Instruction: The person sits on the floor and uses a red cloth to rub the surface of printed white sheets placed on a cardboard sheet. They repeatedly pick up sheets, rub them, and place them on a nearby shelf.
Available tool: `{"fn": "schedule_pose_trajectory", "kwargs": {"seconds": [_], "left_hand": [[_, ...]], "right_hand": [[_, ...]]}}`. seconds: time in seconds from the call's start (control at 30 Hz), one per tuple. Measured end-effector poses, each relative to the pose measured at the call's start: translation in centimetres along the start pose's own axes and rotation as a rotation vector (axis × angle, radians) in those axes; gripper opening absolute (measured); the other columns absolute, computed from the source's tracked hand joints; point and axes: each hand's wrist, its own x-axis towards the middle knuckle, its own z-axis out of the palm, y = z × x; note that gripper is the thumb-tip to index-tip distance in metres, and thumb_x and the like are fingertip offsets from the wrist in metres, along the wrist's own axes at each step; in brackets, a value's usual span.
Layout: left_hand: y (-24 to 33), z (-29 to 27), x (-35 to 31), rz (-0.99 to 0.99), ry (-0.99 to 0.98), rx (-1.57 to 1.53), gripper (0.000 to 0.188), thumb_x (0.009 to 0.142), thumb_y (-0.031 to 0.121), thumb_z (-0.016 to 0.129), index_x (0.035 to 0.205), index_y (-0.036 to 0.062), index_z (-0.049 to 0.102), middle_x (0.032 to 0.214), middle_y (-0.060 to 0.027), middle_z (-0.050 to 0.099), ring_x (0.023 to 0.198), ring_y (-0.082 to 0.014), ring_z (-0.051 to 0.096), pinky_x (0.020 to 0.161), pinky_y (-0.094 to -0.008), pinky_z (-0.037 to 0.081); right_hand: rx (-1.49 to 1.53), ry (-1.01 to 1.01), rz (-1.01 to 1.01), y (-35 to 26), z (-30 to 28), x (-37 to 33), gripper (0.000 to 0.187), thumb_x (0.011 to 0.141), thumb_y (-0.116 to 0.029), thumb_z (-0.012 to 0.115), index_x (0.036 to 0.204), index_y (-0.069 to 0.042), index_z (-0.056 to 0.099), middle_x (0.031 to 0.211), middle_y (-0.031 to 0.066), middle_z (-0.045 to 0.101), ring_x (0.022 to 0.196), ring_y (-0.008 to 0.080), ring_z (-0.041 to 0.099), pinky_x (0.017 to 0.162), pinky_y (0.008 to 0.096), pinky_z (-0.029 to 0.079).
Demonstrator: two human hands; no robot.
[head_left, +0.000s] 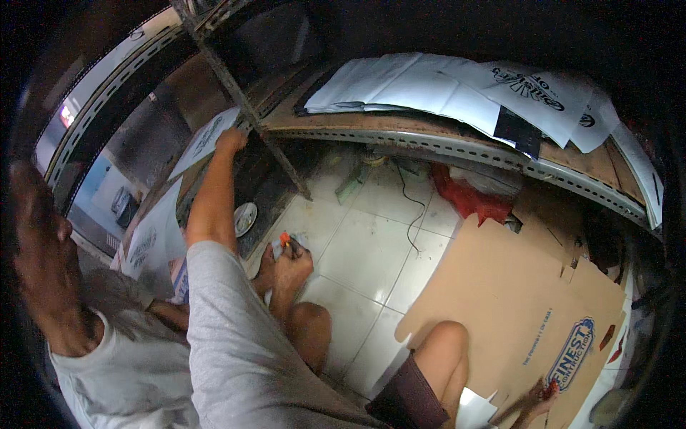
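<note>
My left arm, in a grey sleeve, stretches to the far left. My left hand [231, 140] is closed at the right edge of a white printed sheet [202, 149], beside a metal post; its fingertips are partly hidden. Low at the right, my right hand [534, 405] is over a flat brown cardboard sheet [493, 286] with blue print. Its fingers are bent around a small dark red thing [549, 390], too unclear to name.
At the left crouches a co-worker [107, 365]; their hand [289, 270] holds a small orange-tipped thing. More printed sheets [400, 82] lie on a metal-edged shelf [429, 141]. Underneath are a black cord [409, 214] and red plastic [468, 196] on the tiled floor [357, 250].
</note>
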Motion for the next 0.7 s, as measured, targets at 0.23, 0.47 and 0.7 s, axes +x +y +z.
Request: {"fn": "schedule_pose_trajectory", "kwargs": {"seconds": [0.23,0.47,0.7], "left_hand": [[3.8,12.8,-7.0,-0.208,0.158,-0.172,0.071,0.102,0.047,0.054,0.157,0.0069,0.032,0.165,-0.0145,0.028,0.152,-0.0348,0.027,0.122,-0.0551,0.024],[-2.4,11.0,-6.3,-0.14,0.321,-0.116,0.044,0.092,0.034,0.067,0.122,0.0028,0.068,0.121,-0.0201,0.069,0.112,-0.0379,0.068,0.094,-0.0501,0.055],[-4.3,-1.1,0.6,0.245,0.357,-0.009,0.032,0.094,0.024,0.056,0.106,-0.0022,0.069,0.109,-0.0264,0.07,0.102,-0.0458,0.067,0.084,-0.0523,0.053]], "right_hand": [[-0.179,0.027,-0.039,-7.3,2.4,-4.0,0.044,0.107,-0.032,0.046,0.128,0.005,0.058,0.127,0.0165,0.062,0.119,0.0298,0.059,0.101,0.0527,0.054],[-0.146,0.061,0.07,-9.9,4.7,-5.4,0.043,0.106,-0.031,0.048,0.128,0.004,0.061,0.129,0.0167,0.063,0.119,0.0278,0.059,0.102,0.0455,0.05],[-0.141,0.019,-0.083,-14.6,6.3,-0.7,0.042,0.105,-0.031,0.049,0.13,-0.001,0.062,0.126,0.0102,0.064,0.121,0.0224,0.059,0.107,0.0355,0.043]]}}
